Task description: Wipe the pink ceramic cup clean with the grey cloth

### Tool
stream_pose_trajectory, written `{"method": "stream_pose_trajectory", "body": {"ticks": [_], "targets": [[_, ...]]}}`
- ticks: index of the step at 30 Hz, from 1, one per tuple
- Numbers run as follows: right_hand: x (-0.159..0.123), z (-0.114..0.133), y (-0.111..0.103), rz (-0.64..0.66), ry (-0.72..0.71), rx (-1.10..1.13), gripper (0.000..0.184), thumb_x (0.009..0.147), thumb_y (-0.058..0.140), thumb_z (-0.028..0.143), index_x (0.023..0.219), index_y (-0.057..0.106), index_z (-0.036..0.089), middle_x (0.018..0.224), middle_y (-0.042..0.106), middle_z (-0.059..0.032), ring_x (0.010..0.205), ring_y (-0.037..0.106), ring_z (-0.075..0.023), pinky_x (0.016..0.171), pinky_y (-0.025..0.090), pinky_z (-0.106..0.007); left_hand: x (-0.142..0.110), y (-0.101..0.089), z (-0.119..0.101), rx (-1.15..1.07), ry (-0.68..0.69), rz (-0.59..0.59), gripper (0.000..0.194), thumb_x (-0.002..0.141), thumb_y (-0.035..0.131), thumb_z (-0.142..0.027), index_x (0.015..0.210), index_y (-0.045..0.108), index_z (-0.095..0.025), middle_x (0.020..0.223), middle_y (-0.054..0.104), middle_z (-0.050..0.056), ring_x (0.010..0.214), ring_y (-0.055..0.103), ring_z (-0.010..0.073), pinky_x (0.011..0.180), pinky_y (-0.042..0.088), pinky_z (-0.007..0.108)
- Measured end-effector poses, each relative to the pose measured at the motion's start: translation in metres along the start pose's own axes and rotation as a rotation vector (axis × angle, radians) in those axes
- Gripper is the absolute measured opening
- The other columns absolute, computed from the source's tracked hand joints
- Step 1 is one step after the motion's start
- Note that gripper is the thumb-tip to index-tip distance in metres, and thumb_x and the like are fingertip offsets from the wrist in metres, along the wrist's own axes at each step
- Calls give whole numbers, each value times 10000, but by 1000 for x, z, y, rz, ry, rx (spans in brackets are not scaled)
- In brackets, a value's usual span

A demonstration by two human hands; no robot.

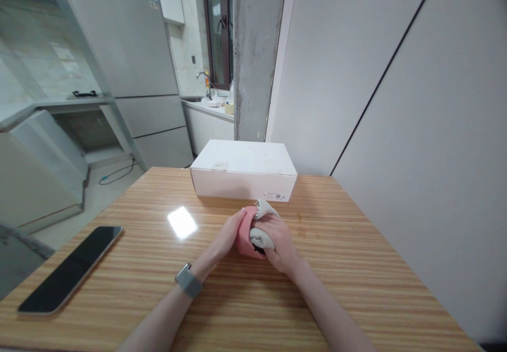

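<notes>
Over the middle of the table, my left hand (227, 234) is wrapped round the left side of a small pink pouch (244, 235), which lies on its side with its opening facing right. A rolled greyish-white cloth (261, 239) sits partly inside that opening, and another fold of it sticks up at the top. My right hand (280, 240) is closed on the cloth at the pouch's mouth, with some fingers hidden in the folds. A dark patch shows beneath the roll; I cannot tell what it is. A watch with a grey band is on my left wrist.
A white box (241, 175) stands at the far edge of the wood-grain table (336, 288), just beyond my hands. A black phone-like slab (71, 272) lies at the left. A pale wall (396, 130) runs along the right side, and a fridge (134, 51) stands behind to the left.
</notes>
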State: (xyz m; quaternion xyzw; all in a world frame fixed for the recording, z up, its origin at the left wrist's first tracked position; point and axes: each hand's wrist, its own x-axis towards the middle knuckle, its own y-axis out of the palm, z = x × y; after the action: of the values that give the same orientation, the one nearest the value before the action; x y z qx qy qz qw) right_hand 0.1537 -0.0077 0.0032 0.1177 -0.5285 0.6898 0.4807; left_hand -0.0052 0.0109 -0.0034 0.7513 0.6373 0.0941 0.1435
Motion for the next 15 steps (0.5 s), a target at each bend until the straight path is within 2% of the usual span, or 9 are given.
{"method": "stream_pose_trajectory", "body": {"ticks": [3, 5, 7, 11, 15], "targets": [[0, -4, -5, -51, 53, 22, 359, 915, 291, 392, 972, 591, 203, 976, 662, -89, 965, 595, -250, 934, 425, -455, -6, 3, 3, -6, -2, 13, 380, 807, 609, -431, 1059, 676, -155, 1186, 649, 78, 1182, 514, 243, 1073, 300, 362], [0, -6, -7, -103, 91, 28, 352, 924, 283, 361, 958, 595, 202, 981, 657, -89, 988, 591, -247, 941, 423, -453, -10, 7, 4, -86, -57, 89, 455, 814, 598, -454, 1190, 595, -198, 1250, 606, 78, 1158, 534, 245, 995, 394, 393], [-1, -7, -8, -130, 102, 12, 356, 926, 274, 339, 960, 599, 199, 992, 657, -92, 1004, 590, -246, 949, 419, -457, -12, 10, 6, -206, -100, 154, 496, 796, 624, -433, 1242, 541, -232, 1262, 594, 71, 1137, 550, 239, 930, 447, 380], [-2, -3, -6, -62, 9, -70, 348, 893, 316, 350, 1026, 590, 183, 1027, 665, -110, 1007, 593, -265, 949, 418, -480, -11, 10, 4, -368, -126, 169, 447, 796, 599, -447, 1128, 623, -147, 1161, 653, 96, 1144, 552, 239, 980, 416, 346], [1, 6, -1, 40, -111, -115, 372, 849, 378, 384, 1075, 577, 167, 1018, 678, -130, 956, 614, -279, 943, 427, -478, -8, 4, -2, -311, -188, 170, 529, 828, 502, -559, 995, 687, -93, 982, 716, 122, 1095, 587, 278, 1025, 368, 393]]}}
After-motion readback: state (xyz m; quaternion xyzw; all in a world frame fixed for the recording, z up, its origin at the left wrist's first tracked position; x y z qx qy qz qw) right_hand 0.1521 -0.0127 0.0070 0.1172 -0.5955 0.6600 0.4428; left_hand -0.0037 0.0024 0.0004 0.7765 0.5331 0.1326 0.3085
